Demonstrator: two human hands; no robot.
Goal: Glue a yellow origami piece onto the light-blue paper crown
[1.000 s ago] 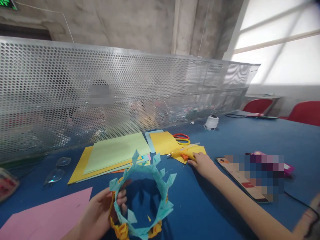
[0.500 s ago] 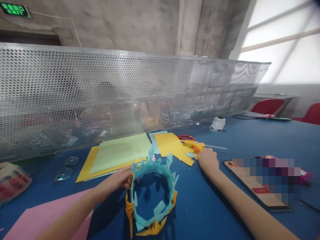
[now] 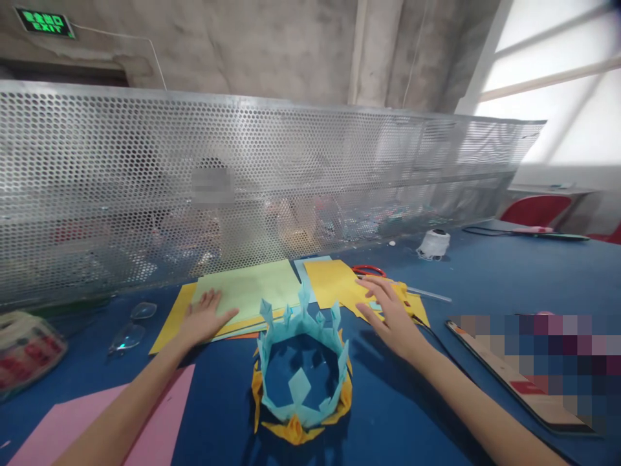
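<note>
A light-blue folded-paper crown with pointed tips and orange paper pieces around its base stands on the blue table. A diamond-shaped blue piece shows at its near side. My left hand has its fingers spread at the pale green paper, left of the crown. Whether its palm presses on the sheets I cannot tell. My right hand is open, fingers apart, right of the crown and in front of the yellow cut paper. Just behind it lies a yellow glue gun, partly hidden, with a clear glue stick and black cord.
Red-handled scissors lie behind the yellow paper. A white thread spool stands farther back. Glasses, pink paper and a red-and-white bag are at left. A phone lies right. A perforated metal screen stands behind.
My right hand has let go of the glue gun and opened. The left hand has left the crown's side and moved to the green paper. The crown has turned slightly, its diamond facing me.
</note>
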